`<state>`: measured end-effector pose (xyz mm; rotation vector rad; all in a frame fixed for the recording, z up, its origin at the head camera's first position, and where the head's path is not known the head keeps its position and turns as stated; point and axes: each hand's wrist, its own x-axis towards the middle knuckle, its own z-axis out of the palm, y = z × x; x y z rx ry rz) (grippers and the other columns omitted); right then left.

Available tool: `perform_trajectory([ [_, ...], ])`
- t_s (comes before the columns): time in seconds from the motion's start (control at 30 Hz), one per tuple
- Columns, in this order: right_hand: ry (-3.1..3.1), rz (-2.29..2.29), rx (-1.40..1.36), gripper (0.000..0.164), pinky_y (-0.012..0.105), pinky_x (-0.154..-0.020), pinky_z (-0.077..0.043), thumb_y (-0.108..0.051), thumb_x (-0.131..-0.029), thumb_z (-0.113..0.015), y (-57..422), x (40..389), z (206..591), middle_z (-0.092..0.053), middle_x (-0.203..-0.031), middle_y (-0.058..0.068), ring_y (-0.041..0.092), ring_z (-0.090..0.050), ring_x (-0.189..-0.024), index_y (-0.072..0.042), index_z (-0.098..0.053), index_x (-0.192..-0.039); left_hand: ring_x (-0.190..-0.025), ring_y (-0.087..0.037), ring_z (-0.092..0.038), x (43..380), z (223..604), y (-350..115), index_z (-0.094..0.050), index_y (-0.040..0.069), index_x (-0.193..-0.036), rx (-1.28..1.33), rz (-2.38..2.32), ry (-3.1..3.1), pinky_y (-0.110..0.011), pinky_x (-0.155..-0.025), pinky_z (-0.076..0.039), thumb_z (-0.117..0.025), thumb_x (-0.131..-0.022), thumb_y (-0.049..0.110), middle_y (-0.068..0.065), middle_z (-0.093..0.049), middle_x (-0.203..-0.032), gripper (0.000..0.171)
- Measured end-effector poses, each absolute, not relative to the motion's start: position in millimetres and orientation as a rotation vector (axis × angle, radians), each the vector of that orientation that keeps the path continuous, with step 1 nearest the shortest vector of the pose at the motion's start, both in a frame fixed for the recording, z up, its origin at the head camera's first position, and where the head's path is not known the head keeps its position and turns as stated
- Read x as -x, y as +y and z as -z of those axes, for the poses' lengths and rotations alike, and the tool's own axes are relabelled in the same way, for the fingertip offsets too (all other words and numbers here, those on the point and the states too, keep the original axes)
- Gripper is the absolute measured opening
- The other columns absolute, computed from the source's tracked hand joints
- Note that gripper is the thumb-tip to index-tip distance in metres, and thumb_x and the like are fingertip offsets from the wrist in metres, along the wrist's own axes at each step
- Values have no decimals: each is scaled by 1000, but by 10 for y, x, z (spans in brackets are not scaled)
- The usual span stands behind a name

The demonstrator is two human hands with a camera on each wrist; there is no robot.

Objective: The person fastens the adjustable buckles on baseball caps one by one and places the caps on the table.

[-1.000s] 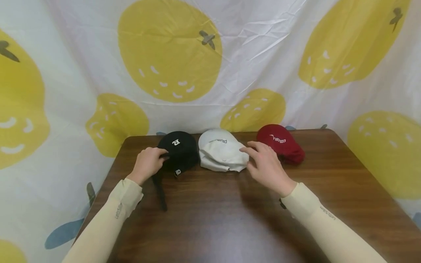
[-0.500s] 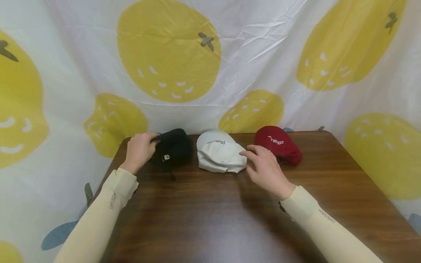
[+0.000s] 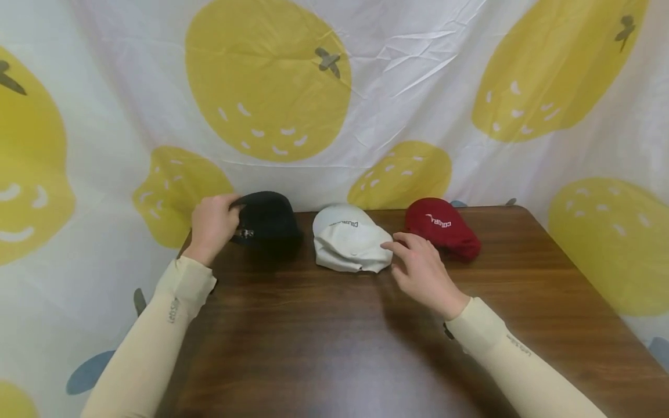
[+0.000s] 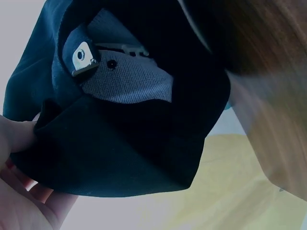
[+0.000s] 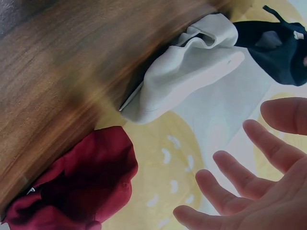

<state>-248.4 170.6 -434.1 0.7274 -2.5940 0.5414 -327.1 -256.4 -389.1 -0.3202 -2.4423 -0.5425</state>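
Note:
At the table's back left, my left hand (image 3: 213,227) pinches the edge of a black cap (image 3: 269,217) between thumb and fingers, and the cap is tilted up. The left wrist view looks into the cap's dark opening, where a metal buckle (image 4: 84,58) and a mesh lining (image 4: 127,79) show. My right hand (image 3: 423,270) hovers by the right side of a white cap (image 3: 352,247), its fingers loosely spread and holding nothing. In the right wrist view its fingers stand apart from every cap. A red cap (image 3: 441,229) lies behind and to the right of that hand.
The caps are at the far edge of a brown wooden table (image 3: 334,342). Close behind that edge hangs a white curtain (image 3: 397,104) printed with large yellow fruit. It also runs along the left and right sides.
My left hand has lifted and tilted the black cap, moving it up and to the left, away from the white cap. The right hand has stayed nearly still.

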Motion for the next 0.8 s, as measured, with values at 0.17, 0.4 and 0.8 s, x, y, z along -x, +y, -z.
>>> perform_trajectory([
  [0.17, -2618, -544, -722, 40, 62, -103, -33, -9, -84, -68, 1706, 2486, 4365, -55, -133, 19, 40, -47, -126, -10, -69, -124, -70, -39, -67, 3243, 3803, -2566, -77, 9, -99, 318, 548, -2412, -56, -60, -50, -68, -93, 9, -14, -74, -86, 11],
  [0.4, -2629, -545, -727, 42, 64, -101, -33, -9, -83, -70, 1718, 2475, 4410, -55, -133, 20, 41, -47, -125, -10, -68, -125, -77, -41, -69, 3167, 3686, -2462, -79, 7, -102, 340, 563, -2354, -58, -66, -51, -68, -91, 5, -15, -75, -91, 15],
  [0.8, -2603, -545, -733, 42, 63, -102, -34, -9, -83, -70, 1731, 2486, 4438, -55, -133, 19, 40, -47, -125, -10, -68, -125, -76, -38, -70, 3037, 3424, -2315, -80, 6, -96, 403, 634, -2190, -53, -67, -52, -68, -87, -2, -14, -75, -90, 17],
])
